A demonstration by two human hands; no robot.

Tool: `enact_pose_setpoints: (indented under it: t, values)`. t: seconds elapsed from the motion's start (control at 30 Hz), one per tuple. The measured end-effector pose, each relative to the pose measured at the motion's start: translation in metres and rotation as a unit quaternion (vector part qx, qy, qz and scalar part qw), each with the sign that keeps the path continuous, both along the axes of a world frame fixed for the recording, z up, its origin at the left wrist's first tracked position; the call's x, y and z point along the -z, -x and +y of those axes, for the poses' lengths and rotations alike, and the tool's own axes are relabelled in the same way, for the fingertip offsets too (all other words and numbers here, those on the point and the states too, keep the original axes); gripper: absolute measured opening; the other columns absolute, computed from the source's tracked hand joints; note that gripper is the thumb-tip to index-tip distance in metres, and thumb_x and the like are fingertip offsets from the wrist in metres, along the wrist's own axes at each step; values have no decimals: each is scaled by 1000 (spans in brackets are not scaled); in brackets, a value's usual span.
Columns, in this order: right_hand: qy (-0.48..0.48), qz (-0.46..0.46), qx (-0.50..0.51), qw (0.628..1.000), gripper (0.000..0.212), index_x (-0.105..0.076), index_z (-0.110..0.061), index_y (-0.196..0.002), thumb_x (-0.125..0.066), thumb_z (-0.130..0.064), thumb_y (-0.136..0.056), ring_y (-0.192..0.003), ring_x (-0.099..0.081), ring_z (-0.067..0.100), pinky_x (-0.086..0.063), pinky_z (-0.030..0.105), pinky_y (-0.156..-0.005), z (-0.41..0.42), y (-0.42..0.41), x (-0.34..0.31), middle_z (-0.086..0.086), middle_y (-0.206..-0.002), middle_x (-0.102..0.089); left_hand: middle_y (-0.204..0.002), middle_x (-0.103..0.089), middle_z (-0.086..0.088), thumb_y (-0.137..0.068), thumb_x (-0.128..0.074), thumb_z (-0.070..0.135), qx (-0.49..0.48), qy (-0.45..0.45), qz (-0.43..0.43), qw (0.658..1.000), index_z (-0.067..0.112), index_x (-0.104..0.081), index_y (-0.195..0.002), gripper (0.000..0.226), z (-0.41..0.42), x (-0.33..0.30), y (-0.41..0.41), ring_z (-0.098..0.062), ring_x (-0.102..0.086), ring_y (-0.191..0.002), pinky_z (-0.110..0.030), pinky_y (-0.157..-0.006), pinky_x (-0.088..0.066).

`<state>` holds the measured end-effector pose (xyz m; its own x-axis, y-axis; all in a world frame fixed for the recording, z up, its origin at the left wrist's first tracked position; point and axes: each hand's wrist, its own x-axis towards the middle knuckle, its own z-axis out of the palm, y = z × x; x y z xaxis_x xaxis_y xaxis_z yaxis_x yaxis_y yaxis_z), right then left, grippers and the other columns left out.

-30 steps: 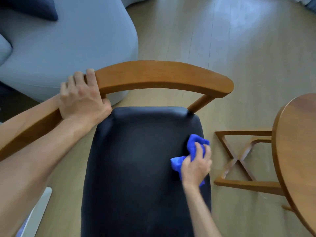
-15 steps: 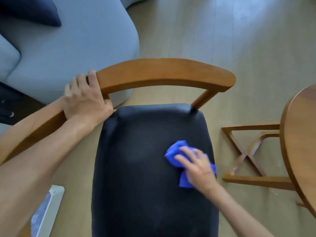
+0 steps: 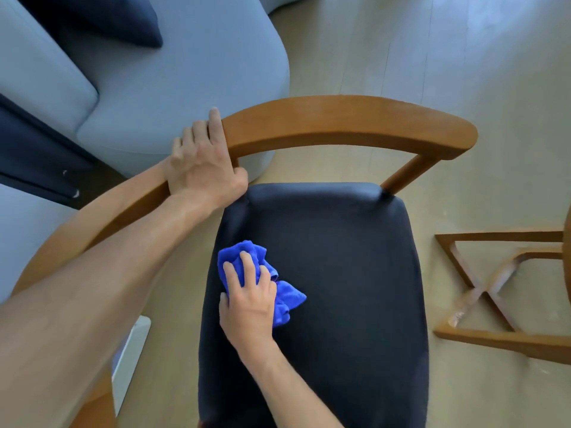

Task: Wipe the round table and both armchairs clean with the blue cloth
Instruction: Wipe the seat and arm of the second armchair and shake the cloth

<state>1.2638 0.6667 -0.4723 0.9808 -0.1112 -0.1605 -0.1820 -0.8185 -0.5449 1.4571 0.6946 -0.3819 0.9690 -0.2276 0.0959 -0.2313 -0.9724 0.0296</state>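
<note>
1. Armchair (image 3: 340, 125) — curved wooden rail, dark padded seat.
2. Crumpled blue cloth (image 3: 290, 296) lies on the seat's left part, right hand (image 3: 248, 299) pressing it with spread fingers.
3. Left hand (image 3: 204, 163) grasps the rail's left bend.

Cloth (image 3: 287, 299) on armchair seat (image 3: 340, 273), sofa (image 3: 173, 81) behind.

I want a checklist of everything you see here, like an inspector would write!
Surface: dark seat of the armchair, wooden rail curving behind.
Job's things: blue cloth bunched on the seat's left part.
Clutter: white flat object on the floor.
Grippers: left hand grips the rail; right hand presses the cloth.
Cables: nothing seen.
Surroundings: grey sofa, dark cushion, wooden table base, pale wood floor.
</note>
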Motion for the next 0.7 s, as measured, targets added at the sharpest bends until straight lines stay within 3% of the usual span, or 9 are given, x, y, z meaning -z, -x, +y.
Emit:
enact_pose_setpoints:
  t: [0.1, 0.17, 0.23, 0.3, 0.33, 0.4, 0.5, 0.6, 0.7]
  values:
    - [-25, -21, -39, 999, 50, -57, -23, -132, -52, -46, -89, -121, -50, 30, -40, 40, -99, -41, 14, -7, 3, -149, -42, -150, -24, -21, -76, -57, 34, 1, 40, 20, 999, 9, -9, -150, 92, 0, -4, 3, -39, -27, -135, -48, -113, -23]
    - [13, -55, -20, 998, 47, -57, -19, -133, -43, -40, -94, -131, -45, 29, -36, 40, -106, -91, 31, -15, 4, -150, -41, -155, -15, -21, -77, -54, 29, 29, 70, -20, 997, 8, -11, -150, 87, 2, -7, 11, -37, -13, -143, -48, -117, -12]
    - [72, -53, 54, 994, 47, -59, -12, -130, -40, -36, -94, -133, -44, 31, -36, 42, -107, -145, 52, -13, 8, -147, -44, -153, -21, -23, -76, -51, 21, 99, 93, -74, 988, 4, -22, -148, 79, 3, 2, 35, -39, -15, -143, -50, -118, -12]
    - [118, -24, 110, 987, 51, -60, -6, -128, -37, -35, -92, -133, -44, 36, -38, 48, -106, -183, 76, -7, 13, -145, -45, -151, -27, -24, -77, -54, 17, 157, 94, -65, 981, 3, -33, -145, 72, 2, 25, 80, -40, -21, -142, -53, -117, -14]
    - [135, -6, 115, 984, 53, -59, -5, -128, -35, -36, -92, -133, -43, 37, -38, 50, -106, -193, 85, -2, 14, -145, -45, -152, -26, -24, -80, -57, 20, 131, 86, -16, 987, 5, -34, -145, 71, 1, 38, 107, -40, -20, -142, -54, -117, -14]
    - [148, 20, 92, 984, 57, -58, -6, -130, -33, -40, -92, -136, -39, 36, -36, 54, -107, -199, 96, 11, 13, -147, -44, -156, -14, -20, -88, -53, 41, -58, 72, 142, 986, 16, -21, -151, 75, -3, 62, 156, -39, -13, -144, -55, -115, -13]
    - [156, 27, 86, 984, 60, -53, -8, -136, -34, -44, -91, -143, -27, 34, -24, 54, -115, -192, 102, 33, 13, -152, -37, -148, -19, -19, -82, -49, 62, -291, 109, 266, 913, 27, -6, -149, 87, -20, 89, 195, -38, -27, -133, -53, -104, -28]
    - [179, 20, 95, 979, 61, -45, -10, -142, -35, -45, -92, -147, -16, 31, -14, 51, -118, -189, 106, 52, 11, -156, -27, -132, -33, -16, -77, -63, 50, -280, 157, 214, 923, 27, -14, -148, 89, -40, 99, 202, -34, -41, -112, -46, -93, -37]
    - [203, 4, 89, 975, 61, -42, -11, -143, -37, -44, -93, -147, -14, 31, -13, 52, -118, -191, 107, 65, 11, -158, -24, -133, -32, -13, -76, -67, 29, -217, 211, 177, 937, 28, -29, -146, 80, -44, 106, 188, -30, -43, -109, -41, -96, -40]
